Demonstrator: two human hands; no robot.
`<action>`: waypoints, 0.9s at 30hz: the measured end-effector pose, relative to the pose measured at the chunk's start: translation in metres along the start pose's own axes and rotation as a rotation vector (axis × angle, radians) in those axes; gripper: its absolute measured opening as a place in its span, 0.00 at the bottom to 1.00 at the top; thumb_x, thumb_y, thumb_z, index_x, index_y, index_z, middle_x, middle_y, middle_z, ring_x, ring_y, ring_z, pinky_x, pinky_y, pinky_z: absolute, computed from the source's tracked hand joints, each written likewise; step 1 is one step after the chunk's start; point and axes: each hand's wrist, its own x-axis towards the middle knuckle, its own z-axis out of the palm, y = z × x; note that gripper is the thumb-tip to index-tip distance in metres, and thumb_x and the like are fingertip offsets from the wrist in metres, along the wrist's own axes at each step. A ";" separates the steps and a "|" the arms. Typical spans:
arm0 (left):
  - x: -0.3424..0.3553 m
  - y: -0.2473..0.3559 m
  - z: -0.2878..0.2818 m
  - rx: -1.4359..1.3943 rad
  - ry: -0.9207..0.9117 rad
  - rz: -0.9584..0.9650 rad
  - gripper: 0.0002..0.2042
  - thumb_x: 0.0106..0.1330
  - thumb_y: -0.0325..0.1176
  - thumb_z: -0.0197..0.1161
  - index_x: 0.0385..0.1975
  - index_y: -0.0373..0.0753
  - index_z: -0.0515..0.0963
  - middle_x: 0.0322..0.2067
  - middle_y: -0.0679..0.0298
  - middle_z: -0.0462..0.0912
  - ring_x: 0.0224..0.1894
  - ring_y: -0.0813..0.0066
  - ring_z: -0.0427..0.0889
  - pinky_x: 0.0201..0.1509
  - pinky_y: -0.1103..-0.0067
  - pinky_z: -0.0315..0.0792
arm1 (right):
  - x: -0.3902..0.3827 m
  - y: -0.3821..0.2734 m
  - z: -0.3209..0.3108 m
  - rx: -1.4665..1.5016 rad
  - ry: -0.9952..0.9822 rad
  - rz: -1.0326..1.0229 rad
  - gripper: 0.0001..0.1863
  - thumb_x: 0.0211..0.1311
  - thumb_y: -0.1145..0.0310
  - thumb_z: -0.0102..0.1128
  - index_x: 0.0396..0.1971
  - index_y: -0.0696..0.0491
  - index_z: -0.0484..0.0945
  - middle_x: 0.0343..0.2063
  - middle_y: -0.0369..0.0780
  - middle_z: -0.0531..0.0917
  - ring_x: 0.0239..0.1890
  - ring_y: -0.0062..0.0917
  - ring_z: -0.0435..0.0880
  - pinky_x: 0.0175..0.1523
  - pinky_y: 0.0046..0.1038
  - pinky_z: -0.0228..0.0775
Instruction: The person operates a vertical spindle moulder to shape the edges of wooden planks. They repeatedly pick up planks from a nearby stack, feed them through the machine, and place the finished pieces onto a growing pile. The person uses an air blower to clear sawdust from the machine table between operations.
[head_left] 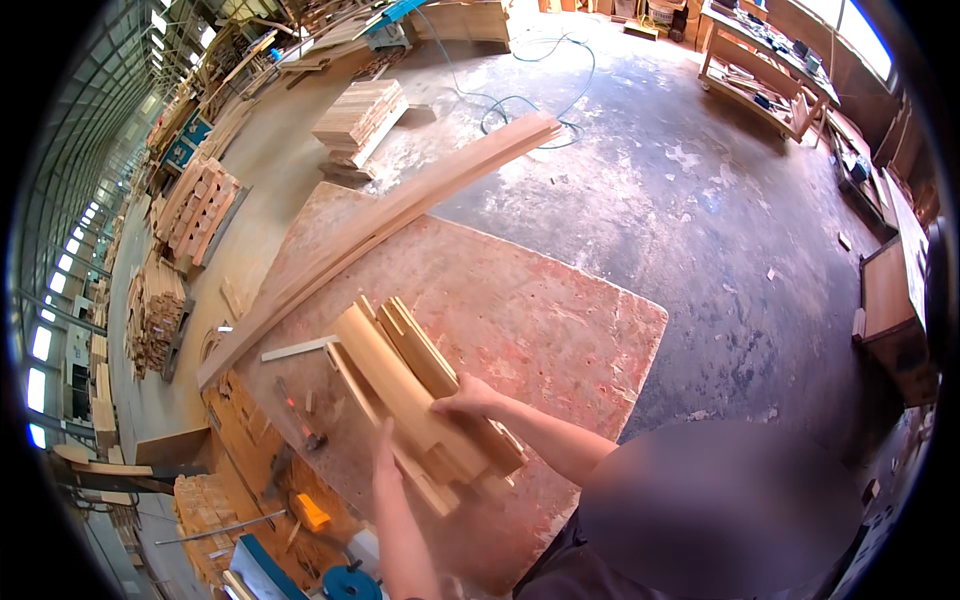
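A loose bundle of pale wooden mouldings (392,375) lies lengthwise between my hands, over the worn reddish tabletop (560,330). My right hand (468,397) grips the bundle's right side, its thumb across the top and its other fingers partly hidden. Along the left side, my left hand (386,455) holds the outer strip, with most of its fingers out of sight below the wood. The pieces are uneven at both ends, and the near end is slightly blurred. A thin pale strip (300,348) lies at an angle off the bundle's far left corner.
Long boards (390,210) cross the table's far side and overhang its edge. A hammer (304,415) lies left of the bundle. Beyond stands a stack of boards (360,115); a teal hose (575,80) coils on the floor. A wheeled wooden cart (765,80) stands far right.
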 end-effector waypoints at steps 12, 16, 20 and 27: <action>-0.117 -0.083 -0.012 -0.313 -0.066 -0.098 0.37 0.73 0.55 0.62 0.74 0.34 0.66 0.68 0.50 0.77 0.67 0.52 0.78 0.72 0.59 0.73 | -0.106 0.126 -0.015 0.991 -0.556 0.353 0.43 0.63 0.46 0.73 0.70 0.60 0.73 0.62 0.49 0.83 0.62 0.39 0.84 0.70 0.41 0.74; -0.119 -0.087 -0.018 -0.259 -0.136 -0.180 0.39 0.69 0.57 0.65 0.72 0.34 0.69 0.65 0.51 0.80 0.65 0.53 0.80 0.70 0.60 0.74 | -0.103 0.139 -0.011 0.983 -0.631 0.233 0.46 0.58 0.50 0.78 0.70 0.63 0.71 0.61 0.54 0.83 0.61 0.41 0.84 0.68 0.42 0.77; -0.141 -0.110 -0.025 -0.327 -0.166 -0.213 0.40 0.65 0.57 0.69 0.70 0.34 0.71 0.63 0.50 0.81 0.63 0.54 0.82 0.68 0.61 0.76 | -0.131 0.128 -0.001 1.013 -0.572 0.197 0.49 0.57 0.48 0.78 0.71 0.64 0.69 0.59 0.53 0.83 0.60 0.42 0.85 0.66 0.43 0.79; -0.154 -0.160 -0.045 -0.504 -0.333 -0.273 0.39 0.58 0.44 0.77 0.68 0.31 0.72 0.59 0.50 0.84 0.58 0.53 0.85 0.65 0.60 0.81 | -0.167 0.151 0.020 0.995 -0.499 0.295 0.53 0.51 0.43 0.79 0.70 0.63 0.70 0.57 0.53 0.85 0.57 0.45 0.86 0.64 0.46 0.80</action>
